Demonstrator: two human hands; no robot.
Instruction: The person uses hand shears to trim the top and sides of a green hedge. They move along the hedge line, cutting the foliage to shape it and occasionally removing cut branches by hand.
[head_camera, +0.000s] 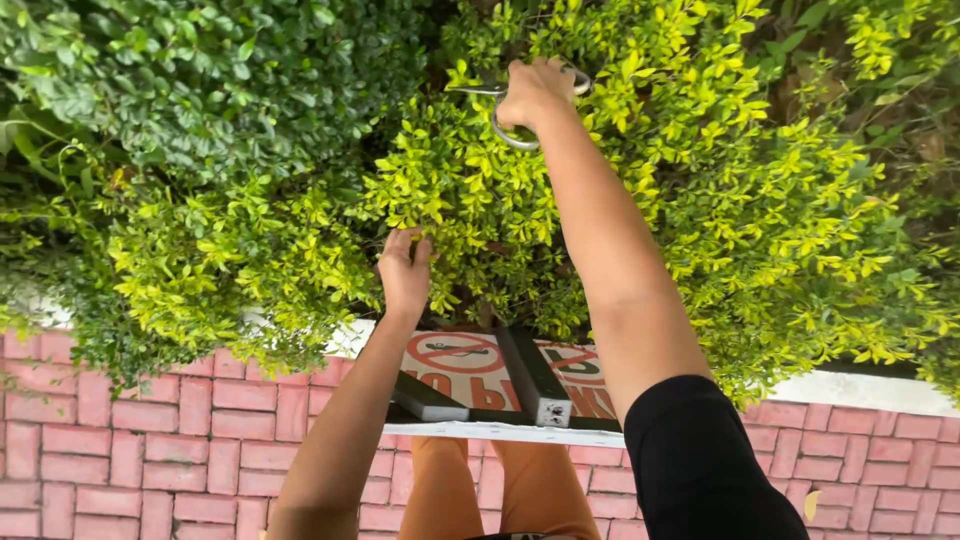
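My right hand (533, 92) reaches far up into a yellow-green leafy bush (700, 200) and grips a pair of metal scissors (505, 120), whose blades point left among the leaves. My left hand (405, 272) is lower, its fingers closed on a clump of the bush's small leaves at the lower edge. My right arm wears a black short sleeve (700, 460).
A darker green shrub (200, 90) fills the upper left. Below the bush lies red brick paving (150, 440) with a white kerb (860, 392). A white sign with red prohibition symbols (470, 365) and dark bars (535, 380) sits under my arms. My orange trousers (500, 490) show below.
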